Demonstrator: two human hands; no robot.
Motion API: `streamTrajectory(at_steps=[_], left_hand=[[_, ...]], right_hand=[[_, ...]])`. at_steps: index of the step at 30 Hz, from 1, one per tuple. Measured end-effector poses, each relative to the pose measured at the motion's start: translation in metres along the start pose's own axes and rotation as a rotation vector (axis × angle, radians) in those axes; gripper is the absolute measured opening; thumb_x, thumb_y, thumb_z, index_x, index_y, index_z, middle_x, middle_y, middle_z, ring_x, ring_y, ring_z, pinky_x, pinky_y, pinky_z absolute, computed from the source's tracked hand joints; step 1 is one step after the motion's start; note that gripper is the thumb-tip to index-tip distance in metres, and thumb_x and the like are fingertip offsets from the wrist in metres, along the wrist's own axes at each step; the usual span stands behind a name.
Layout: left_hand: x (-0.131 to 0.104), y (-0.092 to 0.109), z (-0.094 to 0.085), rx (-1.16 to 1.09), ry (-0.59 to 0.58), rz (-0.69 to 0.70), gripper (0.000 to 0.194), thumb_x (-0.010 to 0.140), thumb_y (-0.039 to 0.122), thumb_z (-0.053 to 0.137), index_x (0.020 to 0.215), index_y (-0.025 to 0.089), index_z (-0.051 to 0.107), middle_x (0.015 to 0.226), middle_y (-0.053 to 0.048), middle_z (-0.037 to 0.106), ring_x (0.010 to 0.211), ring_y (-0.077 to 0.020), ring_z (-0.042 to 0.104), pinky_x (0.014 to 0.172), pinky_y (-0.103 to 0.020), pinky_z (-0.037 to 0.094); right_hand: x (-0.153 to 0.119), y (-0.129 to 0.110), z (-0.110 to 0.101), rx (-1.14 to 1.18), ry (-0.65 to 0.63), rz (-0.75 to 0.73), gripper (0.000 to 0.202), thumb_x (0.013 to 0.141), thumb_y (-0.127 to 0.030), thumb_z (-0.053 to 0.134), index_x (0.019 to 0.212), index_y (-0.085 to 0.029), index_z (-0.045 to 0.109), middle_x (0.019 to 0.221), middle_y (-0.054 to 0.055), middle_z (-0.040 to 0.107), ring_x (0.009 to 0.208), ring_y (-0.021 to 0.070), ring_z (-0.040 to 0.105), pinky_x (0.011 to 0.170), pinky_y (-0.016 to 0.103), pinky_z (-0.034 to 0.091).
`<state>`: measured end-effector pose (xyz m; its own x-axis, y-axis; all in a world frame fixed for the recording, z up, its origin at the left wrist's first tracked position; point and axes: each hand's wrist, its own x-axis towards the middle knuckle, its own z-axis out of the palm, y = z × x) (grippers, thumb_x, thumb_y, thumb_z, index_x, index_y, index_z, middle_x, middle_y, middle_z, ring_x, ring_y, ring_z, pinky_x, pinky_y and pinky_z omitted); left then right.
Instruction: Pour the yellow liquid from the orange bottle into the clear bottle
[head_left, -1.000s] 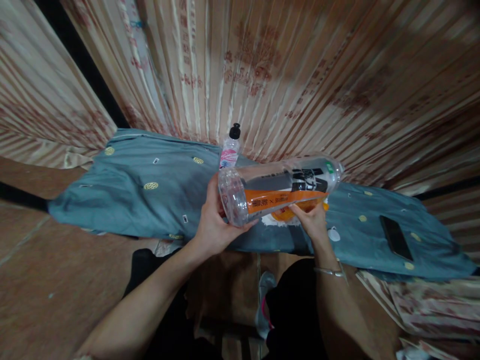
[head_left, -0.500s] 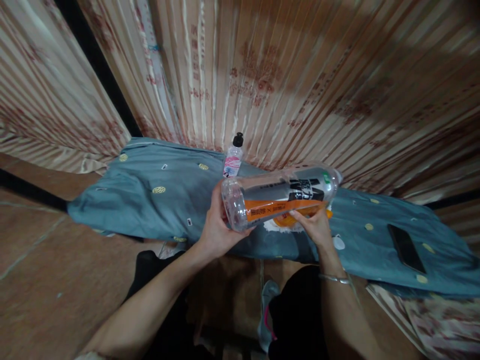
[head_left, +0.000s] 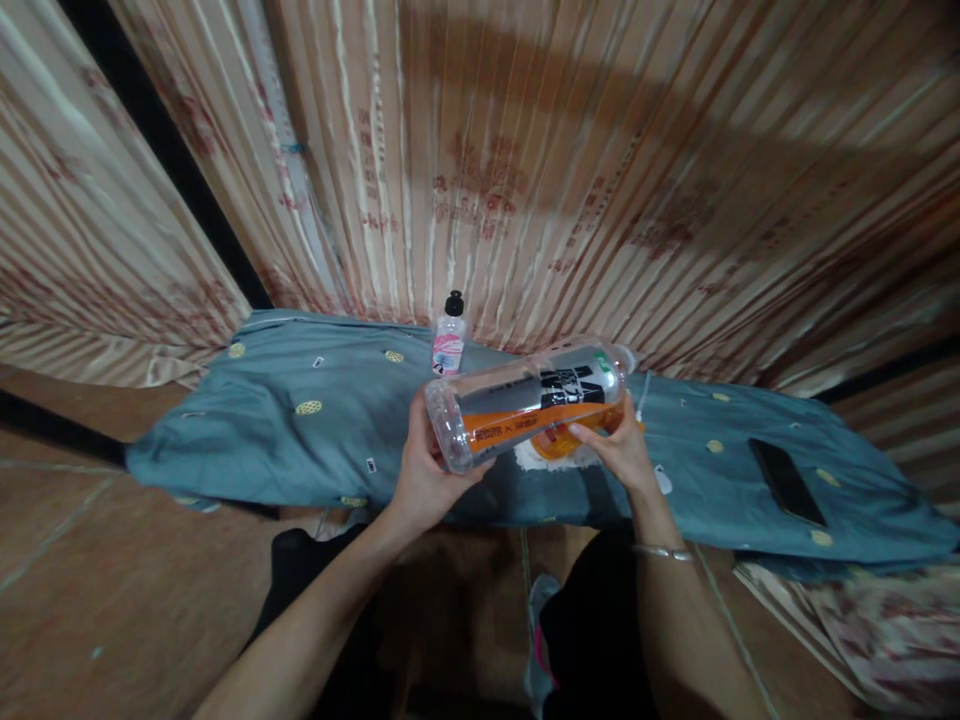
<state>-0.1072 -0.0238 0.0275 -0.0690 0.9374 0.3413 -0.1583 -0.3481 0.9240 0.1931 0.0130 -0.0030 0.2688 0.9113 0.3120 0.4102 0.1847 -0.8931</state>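
Between my hands lies a large clear plastic bottle, tilted on its side with its neck to the right and raised a little. It has an orange, black and silver label. My left hand is closed round the bottle's base. Near the neck end, my right hand grips the underside with the thumb in front. Partly hidden beneath the bottle, an orange object rests on something white on the cloth; I cannot make out its kind.
A small bottle with a black cap stands behind the large one. At the right a black phone lies on the blue-green cloth. A pleated curtain hangs behind, and dark poles slant at the left.
My view has shifted, so the surroundings sit slightly lower and further left. Both hands keep hold of the large bottle, whose neck end tilts up a little more.
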Motion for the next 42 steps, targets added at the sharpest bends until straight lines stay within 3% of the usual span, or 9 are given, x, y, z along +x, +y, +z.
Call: streamTrajectory(at_steps=[6, 9, 14, 19, 31, 37, 42], left_hand=[[-0.004, -0.002, 0.001, -0.011, 0.021, -0.022, 0.096, 0.061, 0.037, 0.096, 0.14, 0.028, 0.042, 0.122, -0.009, 0.07, 0.102, -0.0277, 0.078, 0.087, -0.046, 0.068], [-0.006, 0.0, 0.002, -0.023, 0.037, -0.034, 0.096, 0.059, 0.035, 0.097, 0.138, 0.028, 0.044, 0.126, -0.011, 0.071, 0.109, -0.0302, 0.077, 0.091, -0.046, 0.067], [-0.005, 0.004, 0.005, -0.023, 0.044, -0.023, 0.096, 0.058, 0.034, 0.097, 0.137, 0.025, 0.044, 0.123, -0.01, 0.073, 0.104, -0.0273, 0.078, 0.09, -0.042, 0.067], [-0.001, 0.007, 0.007, -0.016, 0.041, -0.005, 0.098, 0.057, 0.037, 0.097, 0.138, 0.023, 0.043, 0.125, -0.011, 0.072, 0.108, -0.0275, 0.077, 0.094, -0.042, 0.065], [0.0, 0.004, 0.005, -0.039, 0.031, -0.069, 0.1, 0.054, 0.032, 0.098, 0.138, 0.024, 0.044, 0.133, -0.011, 0.068, 0.124, -0.0298, 0.071, 0.112, -0.05, 0.056], [-0.004, 0.009, 0.003, -0.07, 0.008, -0.101, 0.106, 0.053, 0.034, 0.1, 0.142, 0.026, 0.041, 0.14, -0.013, 0.065, 0.127, -0.0299, 0.07, 0.11, -0.047, 0.058], [-0.008, 0.012, 0.002, -0.042, 0.027, -0.138, 0.099, 0.058, 0.034, 0.097, 0.141, 0.025, 0.043, 0.143, -0.013, 0.064, 0.13, -0.0305, 0.069, 0.111, -0.047, 0.058]], right_hand=[[0.0, -0.005, 0.001, 0.049, -0.026, 0.013, 0.106, 0.058, -0.063, 0.095, 0.145, -0.022, 0.049, 0.138, 0.016, 0.069, 0.124, 0.0348, 0.07, 0.114, 0.057, 0.053], [0.0, -0.006, 0.0, 0.012, -0.02, 0.008, 0.098, 0.058, -0.063, 0.095, 0.137, -0.021, 0.055, 0.133, 0.015, 0.072, 0.12, 0.0353, 0.072, 0.112, 0.057, 0.054], [-0.001, -0.007, 0.002, -0.113, -0.021, 0.004, 0.085, 0.057, -0.066, 0.093, 0.123, -0.021, 0.063, 0.123, 0.015, 0.076, 0.115, 0.0379, 0.073, 0.11, 0.059, 0.053], [-0.001, -0.008, 0.008, -0.161, 0.05, -0.007, 0.089, 0.052, -0.066, 0.094, 0.123, -0.021, 0.065, 0.117, 0.016, 0.078, 0.117, 0.0414, 0.072, 0.109, 0.061, 0.053], [-0.001, -0.006, 0.012, -0.161, 0.065, -0.005, 0.085, 0.058, -0.066, 0.091, 0.125, -0.021, 0.063, 0.119, 0.016, 0.078, 0.115, 0.0403, 0.073, 0.107, 0.059, 0.054], [-0.003, -0.011, 0.012, -0.201, 0.056, 0.013, 0.079, 0.062, -0.066, 0.086, 0.123, -0.02, 0.064, 0.116, 0.017, 0.078, 0.114, 0.0408, 0.072, 0.105, 0.058, 0.055], [-0.005, -0.01, 0.013, -0.204, 0.079, 0.017, 0.078, 0.061, -0.066, 0.086, 0.121, -0.021, 0.063, 0.112, 0.016, 0.079, 0.106, 0.0399, 0.075, 0.098, 0.056, 0.058]])
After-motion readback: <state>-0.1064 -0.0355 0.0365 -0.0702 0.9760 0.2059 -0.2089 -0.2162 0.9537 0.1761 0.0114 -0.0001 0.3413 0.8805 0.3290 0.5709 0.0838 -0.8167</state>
